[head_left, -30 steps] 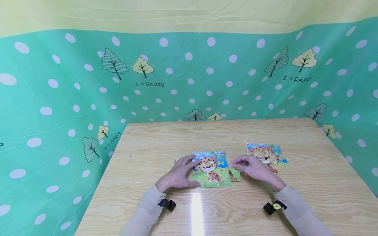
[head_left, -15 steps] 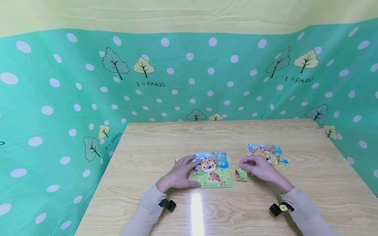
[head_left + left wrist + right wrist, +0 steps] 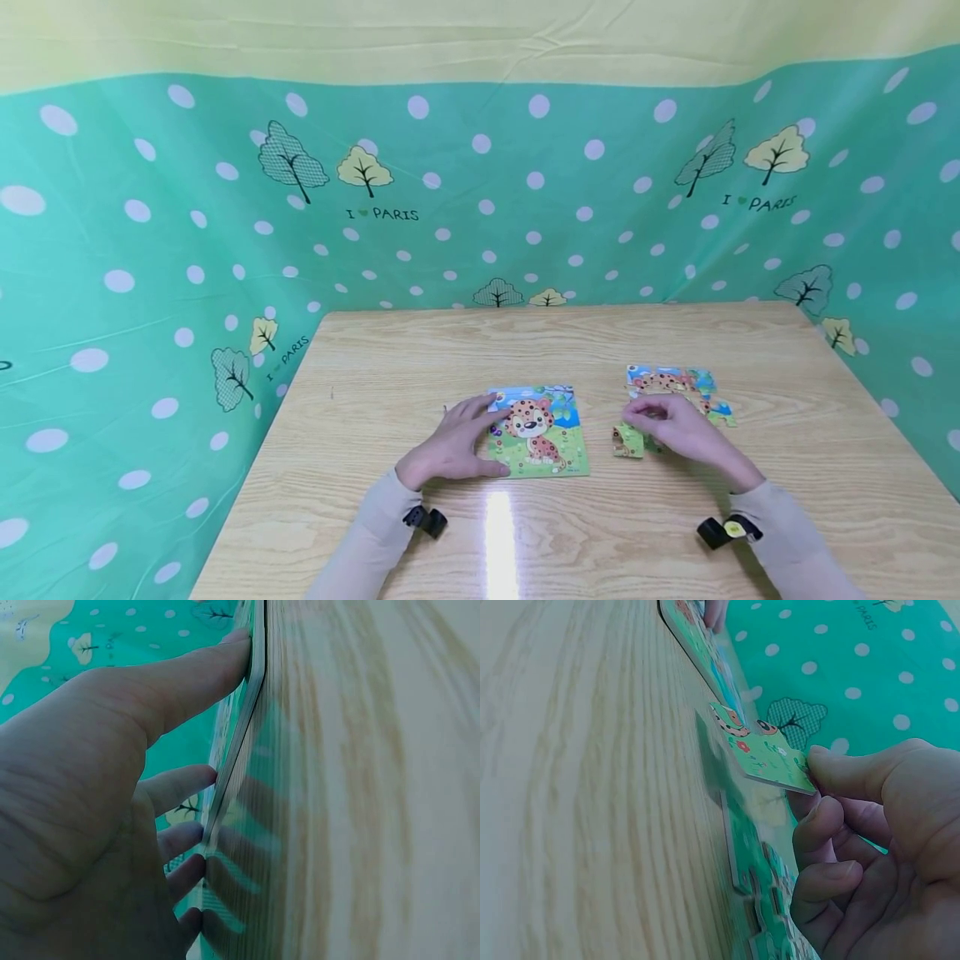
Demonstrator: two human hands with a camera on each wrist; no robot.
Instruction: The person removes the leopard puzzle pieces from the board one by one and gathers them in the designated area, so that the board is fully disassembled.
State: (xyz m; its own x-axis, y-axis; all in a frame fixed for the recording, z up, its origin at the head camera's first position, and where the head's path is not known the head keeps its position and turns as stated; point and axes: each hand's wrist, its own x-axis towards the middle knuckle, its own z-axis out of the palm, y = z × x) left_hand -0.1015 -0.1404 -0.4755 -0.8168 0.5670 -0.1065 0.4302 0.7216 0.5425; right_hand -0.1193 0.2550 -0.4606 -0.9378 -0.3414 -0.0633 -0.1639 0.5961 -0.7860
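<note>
My right hand (image 3: 681, 430) pinches a green jigsaw puzzle piece (image 3: 627, 442) between thumb and forefinger. In the right wrist view the piece (image 3: 769, 756) is tilted and held above the table, with red flowers and a bit of spotted tail on it. A square leopard puzzle board (image 3: 558, 454) lies flat left of it. My left hand (image 3: 452, 443) rests on the board's left side, thumb at the front corner and fingers spread over the left edge. The left wrist view shows the board's edge (image 3: 238, 742) at the thumb and fingertips.
Several partly joined puzzle pieces (image 3: 663, 381) lie right of the board, partly hidden behind my right hand. The wooden table (image 3: 420, 350) reaches back to a green dotted cloth (image 3: 450, 192). Each wrist wears a black camera strap.
My right hand has carried the puzzle piece rightward, away from the board's right edge and toward the other pieces. The left hand and the board have stayed put.
</note>
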